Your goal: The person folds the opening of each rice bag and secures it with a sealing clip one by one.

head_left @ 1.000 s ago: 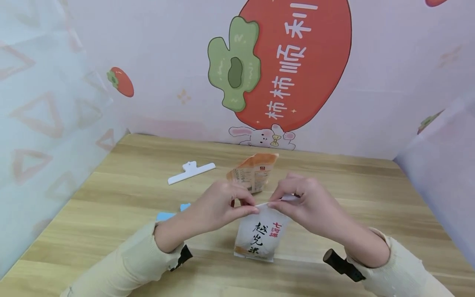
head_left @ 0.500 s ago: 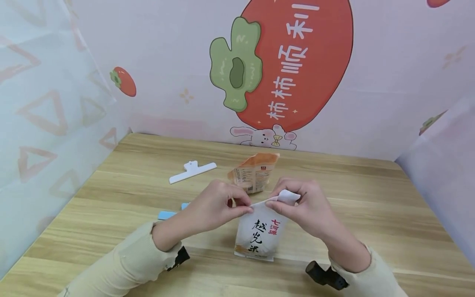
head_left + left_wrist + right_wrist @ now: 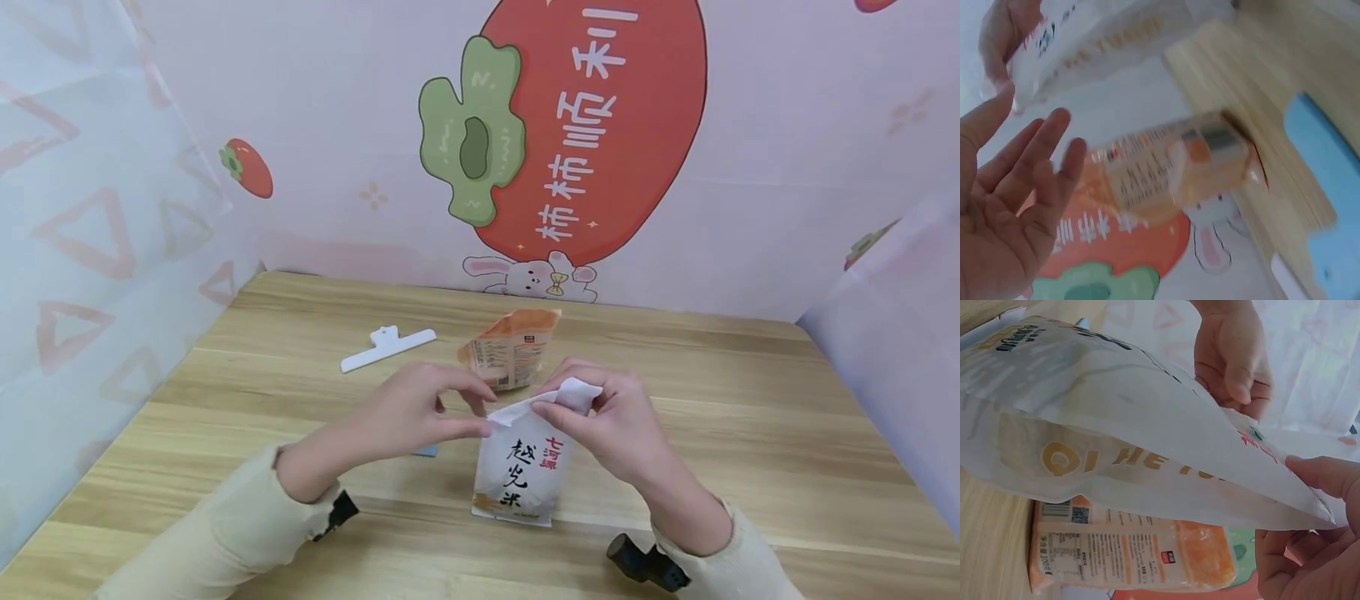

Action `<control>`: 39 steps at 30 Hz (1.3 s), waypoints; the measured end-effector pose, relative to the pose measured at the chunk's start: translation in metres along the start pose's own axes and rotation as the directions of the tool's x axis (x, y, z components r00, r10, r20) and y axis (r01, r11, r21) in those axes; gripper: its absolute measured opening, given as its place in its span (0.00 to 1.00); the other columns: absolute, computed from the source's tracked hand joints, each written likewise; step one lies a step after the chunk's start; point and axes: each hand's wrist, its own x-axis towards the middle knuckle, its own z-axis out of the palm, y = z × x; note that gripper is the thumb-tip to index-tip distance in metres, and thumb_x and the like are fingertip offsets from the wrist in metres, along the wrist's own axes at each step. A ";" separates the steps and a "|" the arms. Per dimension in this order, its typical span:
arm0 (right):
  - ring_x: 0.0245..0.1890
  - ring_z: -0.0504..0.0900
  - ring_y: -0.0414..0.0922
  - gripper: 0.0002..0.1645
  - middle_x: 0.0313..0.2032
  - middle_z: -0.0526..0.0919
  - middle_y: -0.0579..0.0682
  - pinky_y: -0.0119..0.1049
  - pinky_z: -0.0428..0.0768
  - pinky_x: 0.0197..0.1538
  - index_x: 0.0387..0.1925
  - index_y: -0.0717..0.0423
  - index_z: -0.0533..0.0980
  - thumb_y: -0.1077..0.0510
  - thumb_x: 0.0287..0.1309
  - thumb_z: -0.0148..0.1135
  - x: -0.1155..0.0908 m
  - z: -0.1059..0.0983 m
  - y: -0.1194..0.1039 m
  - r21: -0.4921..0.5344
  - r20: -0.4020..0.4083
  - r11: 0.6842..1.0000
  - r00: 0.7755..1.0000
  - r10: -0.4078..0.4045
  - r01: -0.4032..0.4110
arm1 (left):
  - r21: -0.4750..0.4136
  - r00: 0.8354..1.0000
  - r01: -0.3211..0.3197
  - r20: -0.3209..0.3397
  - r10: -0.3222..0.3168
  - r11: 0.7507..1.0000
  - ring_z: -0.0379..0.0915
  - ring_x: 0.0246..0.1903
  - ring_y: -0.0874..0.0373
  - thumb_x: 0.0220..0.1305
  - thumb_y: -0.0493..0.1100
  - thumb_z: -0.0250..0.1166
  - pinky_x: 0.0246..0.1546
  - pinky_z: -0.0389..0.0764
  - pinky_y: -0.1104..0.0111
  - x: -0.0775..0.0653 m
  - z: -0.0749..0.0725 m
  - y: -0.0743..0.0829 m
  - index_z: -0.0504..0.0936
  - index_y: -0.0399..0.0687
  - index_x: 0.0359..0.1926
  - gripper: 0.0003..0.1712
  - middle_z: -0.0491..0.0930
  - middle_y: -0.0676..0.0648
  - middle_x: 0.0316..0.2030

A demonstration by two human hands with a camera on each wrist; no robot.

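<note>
White bag stood upright on the wooden table, between the person's two hands, as I followed the feeds from my remote station. Through the head camera I made out black characters down its front and a shorter red column beside them; the right-wrist view gave me large gold letters along its side. The right hand had the hold: thumb and fingers were closed in a pinch on the top edge, toward the right corner, and a white flap stuck up out of that grip. The left hand was at the top left corner, thumb and fingers well parted, and my left-wrist feed showed nothing between them. I could not tell whether its thumb tip touched the bag.

Just behind the bag I saw an orange packet standing with its small print toward me. Farther back on the left lay a white clip, well apart from both hands. Only a scrap of a blue clip reached me from above, below the left hand; the left-wrist camera caught more of it, blurred. Cream sleeves covered both forearms, and beyond the table rose a pale backdrop printed with a big red fruit
</note>
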 end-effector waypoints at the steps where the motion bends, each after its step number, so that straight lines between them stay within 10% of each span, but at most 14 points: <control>1: 0.26 0.77 0.39 0.05 0.30 0.83 0.46 0.32 0.79 0.26 0.29 0.60 0.84 0.70 0.51 0.72 0.000 0.000 0.000 0.002 0.001 1.000 1.000 0.004 -0.004 | 0.038 1.000 0.007 0.011 -0.007 0.999 0.80 0.42 0.63 0.59 0.51 0.73 0.37 0.83 0.68 -0.004 -0.004 -0.004 0.86 0.53 0.46 0.16 0.86 0.57 0.38; 6: 0.27 0.79 0.39 0.05 0.30 0.83 0.44 0.33 0.80 0.26 0.29 0.61 0.84 0.70 0.51 0.72 0.000 0.002 -0.001 -0.001 -0.001 1.000 1.000 0.010 -0.010 | 0.182 0.996 0.039 0.067 -0.052 0.982 0.81 0.50 0.56 0.60 0.49 0.72 0.53 0.81 0.57 -0.025 -0.025 -0.029 0.86 0.50 0.48 0.16 0.86 0.54 0.45; 23: 0.29 0.80 0.40 0.08 0.32 0.84 0.50 0.34 0.82 0.28 0.29 0.55 0.82 0.69 0.49 0.74 -0.004 -0.001 0.000 -0.064 -0.044 0.995 0.997 0.068 -0.071 | 0.265 0.944 0.195 0.210 -0.254 0.944 0.79 0.44 0.51 0.57 0.39 0.73 0.47 0.81 0.57 -0.032 -0.034 -0.088 0.84 0.42 0.46 0.15 0.84 0.47 0.45; 39: 0.31 0.79 0.41 0.07 0.33 0.84 0.52 0.33 0.82 0.29 0.30 0.56 0.82 0.66 0.51 0.74 -0.004 0.000 -0.006 -0.058 -0.036 0.994 0.995 0.089 -0.091 | 0.254 0.932 0.203 0.245 -0.266 0.946 0.70 0.32 0.59 0.56 0.38 0.74 0.36 0.74 0.68 -0.029 -0.030 -0.096 0.78 0.48 0.31 0.10 0.78 0.53 0.30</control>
